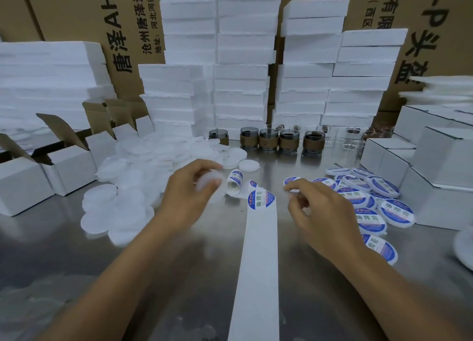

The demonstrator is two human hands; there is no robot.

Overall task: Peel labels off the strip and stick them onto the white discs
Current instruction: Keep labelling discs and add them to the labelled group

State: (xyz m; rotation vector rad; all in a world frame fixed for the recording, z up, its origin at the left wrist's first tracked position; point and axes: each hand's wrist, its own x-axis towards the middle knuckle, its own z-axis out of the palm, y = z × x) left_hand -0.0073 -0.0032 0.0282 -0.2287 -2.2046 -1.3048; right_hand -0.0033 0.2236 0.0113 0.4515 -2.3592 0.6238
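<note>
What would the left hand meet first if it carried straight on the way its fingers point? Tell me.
Probably the small roll of blue-and-white labels, just beyond the left hand and the blurred white plastic disc it holds; depth is uncertain.

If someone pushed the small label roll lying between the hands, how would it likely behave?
The label roll lies on its side on smooth metal table, so it would probably roll easily. It looks small and nearly spent, likely light. Its backing strip trails flat and would likely flop and drag.

light: bright, even, overhead | glare: soft sheen on steel table (179, 276) | blur: left hand (189, 187) smeared | edges: wide-angle bowing
</note>
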